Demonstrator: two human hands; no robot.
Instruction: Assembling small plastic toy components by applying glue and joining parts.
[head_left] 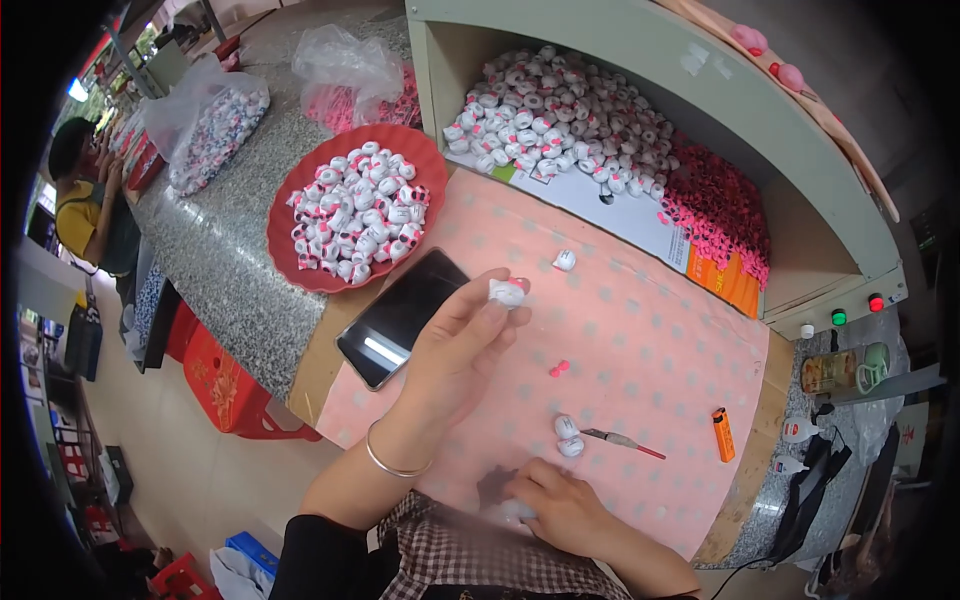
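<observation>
One small white moulded plastic piece with a pink tip (508,292) pinched in the left hand (455,365) grip, raised above the pink dotted bench (650,340); right hand (560,505) nearer two like pieces (568,436), its grip loosely curled, contents unclear.

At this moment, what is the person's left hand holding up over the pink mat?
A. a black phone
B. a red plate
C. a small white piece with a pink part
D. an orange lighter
C: the left hand pinches a small white piece with a pink part at its fingertips, while the orange lighter, black phone and red plate lie untouched.
</observation>
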